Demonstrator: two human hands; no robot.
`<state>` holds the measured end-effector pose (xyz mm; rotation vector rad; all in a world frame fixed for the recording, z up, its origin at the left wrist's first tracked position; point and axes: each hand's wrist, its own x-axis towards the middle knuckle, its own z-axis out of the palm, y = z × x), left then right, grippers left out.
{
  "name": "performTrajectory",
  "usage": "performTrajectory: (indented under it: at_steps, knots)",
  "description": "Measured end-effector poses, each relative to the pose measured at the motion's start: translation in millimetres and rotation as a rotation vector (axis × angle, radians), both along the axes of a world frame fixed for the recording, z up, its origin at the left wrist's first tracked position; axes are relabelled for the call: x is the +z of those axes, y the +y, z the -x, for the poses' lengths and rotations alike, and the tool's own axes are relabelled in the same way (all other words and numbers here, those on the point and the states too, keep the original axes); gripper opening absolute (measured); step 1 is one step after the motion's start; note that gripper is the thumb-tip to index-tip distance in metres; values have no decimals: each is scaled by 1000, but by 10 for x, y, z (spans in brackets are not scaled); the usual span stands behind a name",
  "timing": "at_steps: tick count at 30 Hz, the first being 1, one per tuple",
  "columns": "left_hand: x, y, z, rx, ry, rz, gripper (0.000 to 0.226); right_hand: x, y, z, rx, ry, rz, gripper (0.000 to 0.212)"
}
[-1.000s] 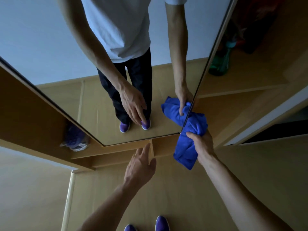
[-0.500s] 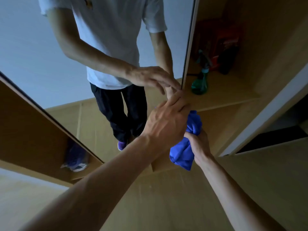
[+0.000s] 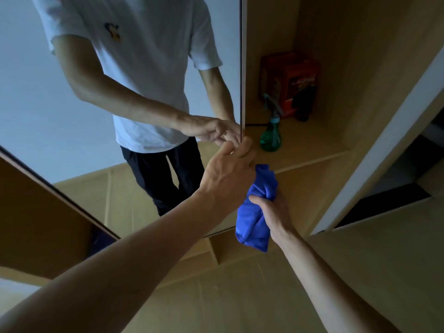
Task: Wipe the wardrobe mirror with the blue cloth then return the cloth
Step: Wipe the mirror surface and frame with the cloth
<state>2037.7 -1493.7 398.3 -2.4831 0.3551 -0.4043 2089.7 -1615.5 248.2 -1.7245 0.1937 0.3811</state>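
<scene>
The wardrobe mirror [image 3: 60,111] is a tall door panel filling the upper left; its right edge runs down the middle. My left hand [image 3: 230,169] reaches up and its fingers curl around that right edge of the mirror door. My right hand [image 3: 274,212] is lower, to the right, closed around the bunched blue cloth [image 3: 254,217], which hangs just beside the door's lower right corner. The glass reflects a person's torso and arms.
Behind the door edge an open wooden shelf [image 3: 310,150] holds a green spray bottle [image 3: 270,138], a red box [image 3: 288,82] and a dark bottle [image 3: 304,102]. A white wardrobe frame [image 3: 374,145] slants on the right. Wooden flooring lies below.
My left hand rose from low near the floor to the mirror door's right edge and took hold of it. The view tilted upward. My right hand kept the cloth.
</scene>
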Motion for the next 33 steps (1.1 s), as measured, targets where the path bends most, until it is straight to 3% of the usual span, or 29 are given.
performTrajectory:
  at_steps: [5, 11, 15, 22, 26, 28, 29, 31, 33]
  knots:
    - [-17, 20, -5, -42, -1, 14, 21, -54, -30, 14, 52, 44, 44, 59]
    - [45, 12, 27, -79, 13, 0, 16, -323, -59, 46, 151, 140, 190, 29]
    - [103, -38, 63, -84, 79, -31, 8, -343, -113, 164, 140, 221, 107, 20]
    - [78, -131, 14, 40, 79, -151, 37, -97, -107, 157, 65, 135, -39, 14]
    - [69, -87, -3, 31, 46, -104, 35, 368, -182, 94, 183, 73, -42, 27]
    - [62, -88, -13, 9, 58, -88, 32, 503, -234, 93, 299, 94, -53, 45]
    - [60, -86, -14, -4, 58, -83, 31, 425, -242, 70, 286, 101, -46, 43]
    - [43, -60, -6, -34, 26, -69, 28, 331, -253, 89, 169, 104, -69, 16]
    - [-4, -12, -6, -71, -2, -35, 25, 198, -226, 137, 155, 117, -67, 8]
